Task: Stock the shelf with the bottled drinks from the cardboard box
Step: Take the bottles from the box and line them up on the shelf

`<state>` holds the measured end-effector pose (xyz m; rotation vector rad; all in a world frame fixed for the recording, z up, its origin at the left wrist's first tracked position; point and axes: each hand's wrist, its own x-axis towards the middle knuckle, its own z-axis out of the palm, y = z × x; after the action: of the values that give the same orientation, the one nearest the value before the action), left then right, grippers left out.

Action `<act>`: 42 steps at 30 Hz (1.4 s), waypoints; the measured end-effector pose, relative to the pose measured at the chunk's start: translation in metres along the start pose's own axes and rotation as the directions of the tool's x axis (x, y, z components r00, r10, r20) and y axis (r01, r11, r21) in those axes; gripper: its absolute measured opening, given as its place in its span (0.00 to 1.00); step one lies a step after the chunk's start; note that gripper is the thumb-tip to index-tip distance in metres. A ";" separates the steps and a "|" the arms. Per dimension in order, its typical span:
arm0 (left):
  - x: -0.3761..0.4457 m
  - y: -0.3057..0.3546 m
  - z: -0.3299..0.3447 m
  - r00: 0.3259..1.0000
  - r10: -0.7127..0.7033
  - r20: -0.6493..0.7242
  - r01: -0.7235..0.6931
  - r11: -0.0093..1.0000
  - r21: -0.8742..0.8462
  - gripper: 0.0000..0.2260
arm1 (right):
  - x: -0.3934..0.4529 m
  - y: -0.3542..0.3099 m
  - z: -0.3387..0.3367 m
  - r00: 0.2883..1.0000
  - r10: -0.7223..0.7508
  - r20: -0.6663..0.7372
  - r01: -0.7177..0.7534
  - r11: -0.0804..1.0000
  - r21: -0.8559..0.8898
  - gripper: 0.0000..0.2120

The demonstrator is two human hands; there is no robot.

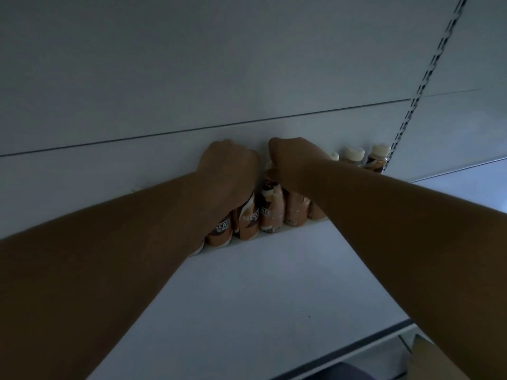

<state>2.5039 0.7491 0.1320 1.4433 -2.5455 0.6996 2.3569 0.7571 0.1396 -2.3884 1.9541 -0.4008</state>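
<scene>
Both arms reach deep to the back edge of the white shelf [274,283], where a row of brown coffee bottles [270,212] stands upright against the rear wall [164,78]. The left hand [229,167] comes down over the tops of the bottles at the left end of the row, fingers curled around them; its grip looks closed on one or two, though the fingers are hidden behind the knuckles. The right hand [295,163] is closed over the cap of a bottle just right of it, the two hands nearly touching. The bottles lie directly under each grip, long axes vertical, so any next shove or release goes straight back or down. I count about five brown bodies between and below the hands, plus three white caps [352,154] showing past the right wrist towards the slotted upright [417,97]; more may be hidden. A corner of the cardboard box [433,360] shows at the shelf's front right corner.
</scene>
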 end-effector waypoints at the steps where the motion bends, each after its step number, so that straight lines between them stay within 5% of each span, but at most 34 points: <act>1: 0.000 -0.002 0.001 1.000 0.026 -0.010 -0.026 0.999 -0.026 0.05 | 0.000 0.000 0.000 1.000 0.001 -0.003 -0.001 1.000 -0.003 0.11; 8: 0.002 -0.014 -0.003 0.986 0.161 0.034 -0.155 0.978 -0.138 0.10 | 0.000 -0.001 0.004 1.000 0.007 -0.027 -0.007 1.000 -0.012 0.11; 23: 0.000 -0.009 0.000 0.994 0.100 0.036 -0.100 0.995 -0.006 0.06 | -0.001 0.000 0.013 0.999 0.009 -0.033 -0.008 0.999 0.039 0.14; 37: -0.005 -0.009 0.007 0.991 0.129 -0.045 -0.130 0.991 -0.031 0.08 | 0.007 -0.002 0.014 0.999 -0.041 -0.017 0.040 0.998 -0.046 0.17; 42: -0.008 -0.008 0.012 0.996 0.082 -0.026 -0.085 0.983 -0.161 0.07 | 0.007 -0.005 0.017 0.995 -0.018 -0.095 0.011 0.997 -0.077 0.11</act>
<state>2.5164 0.7459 0.1215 1.2796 -2.5926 0.5016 2.3661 0.7494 0.1256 -2.4754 2.0288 -0.4576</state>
